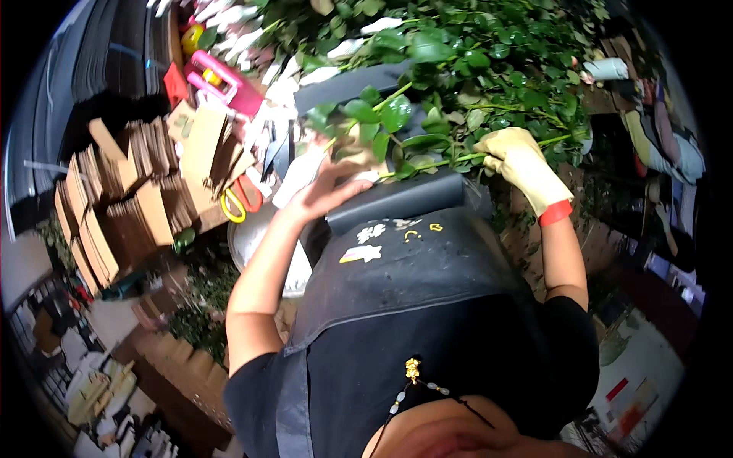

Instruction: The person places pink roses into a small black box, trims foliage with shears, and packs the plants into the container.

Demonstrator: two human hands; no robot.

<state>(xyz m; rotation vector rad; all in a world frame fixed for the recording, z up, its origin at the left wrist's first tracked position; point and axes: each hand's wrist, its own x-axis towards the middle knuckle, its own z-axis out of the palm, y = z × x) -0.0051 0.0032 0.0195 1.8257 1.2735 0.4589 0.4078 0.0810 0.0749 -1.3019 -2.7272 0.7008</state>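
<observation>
A long green leafy stem [450,160] lies crosswise in front of me, over a dark rolled sheet [401,200]. My right hand [523,164], in a pale yellow glove with a red cuff, is closed round its right part. Bare, my left hand [328,187] curls at the stem's left end, thumb against it; its fingers are partly blurred behind leaves. A white piece [301,179] shows beside the left wrist. Just beyond both hands spreads a big heap of cut leafy stems [496,69].
Folded cardboard pieces [137,183] are stacked at the left, with scissors with yellow and orange handles [243,200] beside them. A pink plastic holder [221,84] and white-wrapped pieces [244,38] sit at the far left. Dark stacked sheets [99,53] rise behind. Cloths [664,145] hang at the right.
</observation>
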